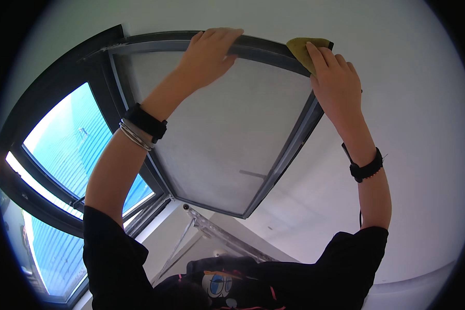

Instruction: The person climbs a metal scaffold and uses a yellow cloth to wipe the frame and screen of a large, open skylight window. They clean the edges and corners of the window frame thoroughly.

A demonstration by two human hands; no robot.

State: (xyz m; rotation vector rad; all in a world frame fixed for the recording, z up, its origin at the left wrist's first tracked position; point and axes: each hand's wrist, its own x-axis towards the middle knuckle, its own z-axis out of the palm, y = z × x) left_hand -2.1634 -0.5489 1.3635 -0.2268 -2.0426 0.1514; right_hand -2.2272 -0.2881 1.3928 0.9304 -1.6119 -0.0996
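A dark grey-framed screen panel (pixel 271 56) with pale mesh (pixel 227 124) stands swung out from the window. My left hand (pixel 204 61) is wrapped over its top rail, fingers on the upper side and thumb below. At the panel's upper right corner, my right hand (pixel 337 77) holds an olive-yellow cloth (pixel 299 49) against the frame. The cloth drapes over the corner, and part of it is hidden by the fingers. Both raised wrists wear black bands.
On the left is the dark window frame (pixel 46 77), with glass panes (pixel 70 137) showing a bright blue ribbed surface outside. Below the panel, a metal rack or rail (pixel 227 235) runs at a slant. A plain white wall (pixel 413 129) spreads to the right.
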